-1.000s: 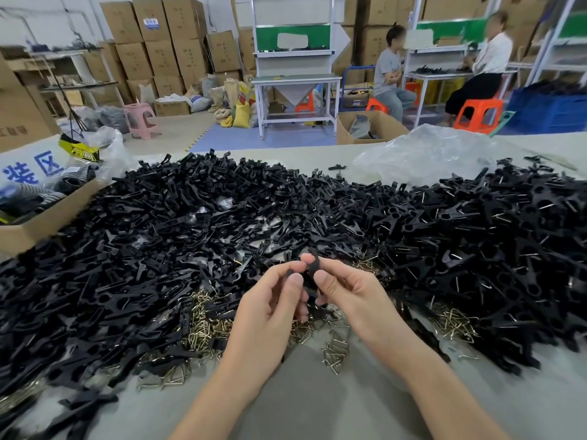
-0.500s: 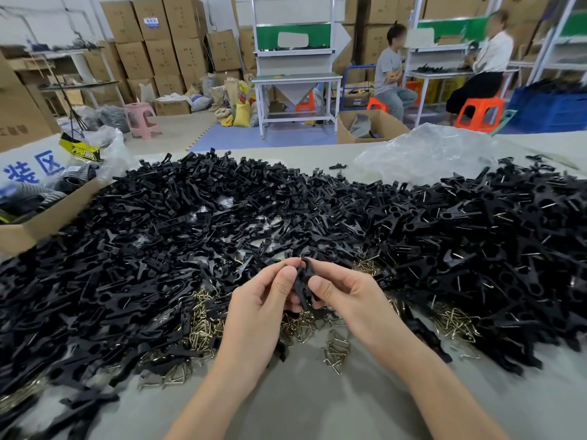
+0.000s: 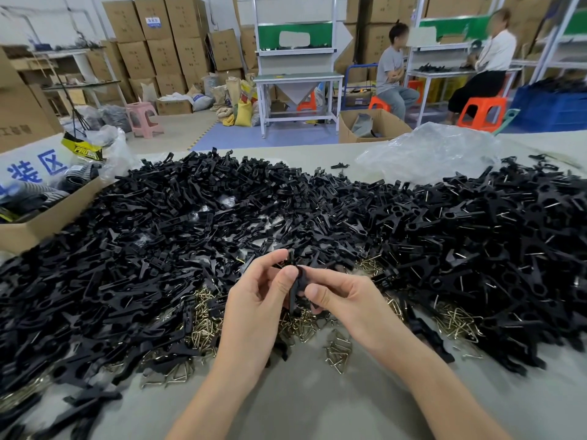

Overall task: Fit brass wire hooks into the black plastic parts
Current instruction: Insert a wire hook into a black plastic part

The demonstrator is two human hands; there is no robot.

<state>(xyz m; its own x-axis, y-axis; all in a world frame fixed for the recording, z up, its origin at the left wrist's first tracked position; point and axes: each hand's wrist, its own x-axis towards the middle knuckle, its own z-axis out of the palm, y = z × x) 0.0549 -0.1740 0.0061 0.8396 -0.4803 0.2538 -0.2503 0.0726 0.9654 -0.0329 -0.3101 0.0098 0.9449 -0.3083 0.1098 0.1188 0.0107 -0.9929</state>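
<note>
A white sign (image 3: 30,168) at nine o'clock carries large blue characters, 装区. Just above it, a yellow-and-black label (image 3: 83,150) begins "PRO"; the rest is blurred. The dark print on the brown carton (image 3: 19,117) at ten o'clock and the blue sticker (image 3: 154,21) on a stacked carton at eleven o'clock cannot be read.

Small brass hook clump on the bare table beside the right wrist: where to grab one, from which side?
Pinch a straight leg sticking out at the near edge of the brass hook clump, coming from above on the near side. The table is bare there, while black parts pile up on the far side. Hooks look tangled, so expect extras to lift.
</note>
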